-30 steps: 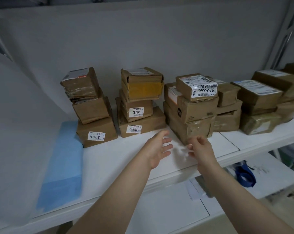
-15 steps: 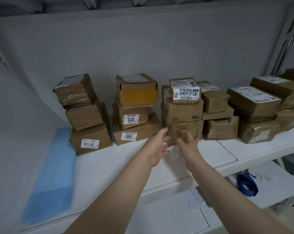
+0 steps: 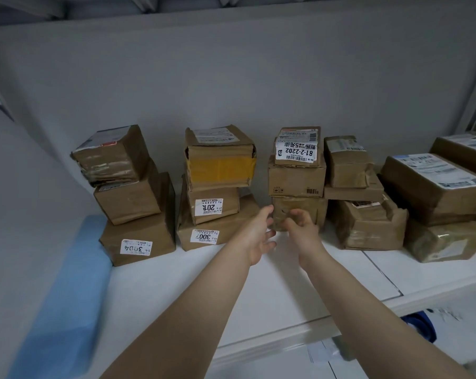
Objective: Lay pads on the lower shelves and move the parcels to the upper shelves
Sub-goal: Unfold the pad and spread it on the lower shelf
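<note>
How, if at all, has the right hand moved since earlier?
Yes: right hand moved forward, up to the front of the bottom parcel in the third stack.

Parcels [image 3: 433, 184]: brown taped cardboard, stacked along back of white shelf [image 3: 272, 285]; left stack [image 3: 133, 195] three high, top box tilted, bottom labelled 3004 upside down; second stack [image 3: 217, 170] three high, yellow tape band on top box, bottom labelled 3007; middle stack [image 3: 297, 179] three high, white label 81-2-2202 on top; blue pad [image 3: 67, 296] flat at shelf's left end, just beside left stack.
</note>
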